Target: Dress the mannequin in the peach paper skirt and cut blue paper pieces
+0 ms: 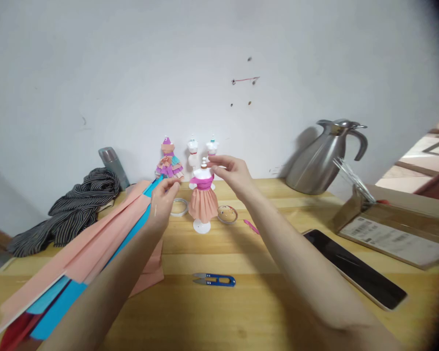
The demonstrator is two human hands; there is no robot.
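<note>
A small dress form (203, 173) with a white bust stands upright on a round white base. It wears a magenta band and a pleated peach paper skirt (202, 202). My right hand (234, 174) is at its neck and shoulder, thumb and fingers stretched out and apart; whether they touch the form I cannot tell. To the left of the form, my left hand (163, 197) is closed in a pinch, and what it holds, if anything, is too small to make out. Blue thread snips (215, 280) lie on the table in front of the form.
Peach and blue paper sheets (69, 263) cover the table's left side. Behind stand a dressed form (168, 163) and two white ones. Tape rolls (179, 207), a pink pen-like item (251, 226), a phone (354, 268), a cardboard box (398, 234), a steel jug (316, 161), a bottle and striped cloth surround.
</note>
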